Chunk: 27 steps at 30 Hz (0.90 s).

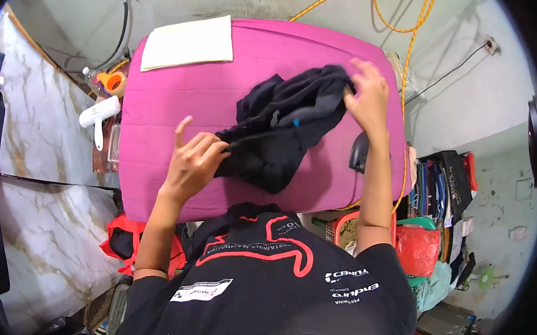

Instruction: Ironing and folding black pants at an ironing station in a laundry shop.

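A crumpled black garment (275, 134) is lifted a little over a pink padded table cover (165, 100), its shadow falling below it. My left hand (195, 161) pinches its lower left edge between thumb and fingers, with the index finger raised. At the upper right end, my right hand (368, 95) has its thumb against the bunched fabric, fingers slightly blurred. A small blue mark and grey patches show in the folds. Beneath my right forearm sits a dark object, probably a clothes iron (359, 152), partly hidden by the arm.
A folded cream cloth (187, 43) lies at the far left of the table. Beside the left edge are a white handheld steamer-like tool (99, 117) and an orange tape dispenser (114, 84). A yellow cord (405, 88) hangs down the right side. Folded clothes (438, 188) are stacked at right.
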Available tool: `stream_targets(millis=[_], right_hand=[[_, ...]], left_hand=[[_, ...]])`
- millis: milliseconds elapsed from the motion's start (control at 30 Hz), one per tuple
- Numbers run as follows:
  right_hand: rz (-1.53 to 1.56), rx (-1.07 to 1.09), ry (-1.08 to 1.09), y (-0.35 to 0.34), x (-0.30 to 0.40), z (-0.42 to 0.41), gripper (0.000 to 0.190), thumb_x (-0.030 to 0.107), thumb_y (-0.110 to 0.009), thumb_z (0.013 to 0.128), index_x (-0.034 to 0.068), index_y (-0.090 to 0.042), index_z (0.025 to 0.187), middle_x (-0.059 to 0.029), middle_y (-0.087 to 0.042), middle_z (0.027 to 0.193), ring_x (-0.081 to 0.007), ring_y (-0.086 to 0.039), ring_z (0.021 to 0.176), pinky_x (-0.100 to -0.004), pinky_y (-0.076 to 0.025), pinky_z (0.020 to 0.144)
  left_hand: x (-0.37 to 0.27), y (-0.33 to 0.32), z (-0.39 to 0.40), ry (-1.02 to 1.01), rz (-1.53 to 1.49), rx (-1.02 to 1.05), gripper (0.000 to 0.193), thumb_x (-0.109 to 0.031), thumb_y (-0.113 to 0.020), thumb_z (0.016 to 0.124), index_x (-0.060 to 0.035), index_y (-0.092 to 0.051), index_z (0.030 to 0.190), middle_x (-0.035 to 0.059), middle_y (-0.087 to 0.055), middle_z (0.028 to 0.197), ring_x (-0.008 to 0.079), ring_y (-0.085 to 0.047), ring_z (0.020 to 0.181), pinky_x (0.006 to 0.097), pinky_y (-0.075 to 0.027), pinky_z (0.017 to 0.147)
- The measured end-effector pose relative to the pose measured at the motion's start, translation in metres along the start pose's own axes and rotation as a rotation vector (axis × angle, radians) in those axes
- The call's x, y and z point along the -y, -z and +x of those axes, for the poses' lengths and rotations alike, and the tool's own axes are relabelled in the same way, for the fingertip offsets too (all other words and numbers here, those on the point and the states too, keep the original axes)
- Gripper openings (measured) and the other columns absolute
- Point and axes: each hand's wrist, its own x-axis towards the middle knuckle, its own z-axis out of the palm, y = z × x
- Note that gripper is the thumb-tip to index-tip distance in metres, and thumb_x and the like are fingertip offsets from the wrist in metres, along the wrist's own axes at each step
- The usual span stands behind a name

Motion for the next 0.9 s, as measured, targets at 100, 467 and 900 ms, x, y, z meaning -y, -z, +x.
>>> stream_targets(millis=[100, 467, 900], right_hand=[[-0.207, 0.530, -0.084, 0.025, 0.022, -0.009, 0.027, 0.021, -0.078, 0.070, 0.010, -0.073, 0.094, -0.0060, -0.058, 0.139, -0.0363, -0.042, 0.137, -0.0519, -0.031, 0.114], [0.300, 0.722, 0.332, 0.018, 0.064, -0.102, 0.028, 0.021, -0.080, 0.073, 0.012, -0.073, 0.098, -0.0110, -0.054, 0.142, -0.0381, -0.034, 0.144, -0.0542, -0.024, 0.118], [0.857, 0.629, 0.418, 0.175, 0.016, 0.052, 0.014, 0.004, -0.071, 0.076, -0.002, -0.071, 0.089, -0.0032, -0.064, 0.072, -0.0148, -0.062, 0.078, -0.0517, -0.023, 0.118]], left_hand=[[-0.002, 0.000, -0.001, -0.009, -0.069, 0.047, 0.014, -0.013, -0.073, 0.082, -0.0133, -0.067, 0.095, -0.0009, -0.062, 0.080, 0.0156, -0.062, 0.078, 0.0472, -0.027, 0.109], [0.007, 0.013, 0.015, 0.103, -0.007, -0.116, 0.010, -0.009, -0.069, 0.085, -0.0106, -0.067, 0.094, 0.0023, -0.062, 0.079, 0.0203, -0.060, 0.075, 0.0390, -0.032, 0.088], [0.029, 0.145, 0.123, -0.131, -0.035, -0.178, 0.017, -0.020, -0.078, 0.081, -0.0069, -0.067, 0.082, 0.0057, -0.066, 0.076, 0.0202, -0.059, 0.071, 0.0348, -0.037, 0.079]])
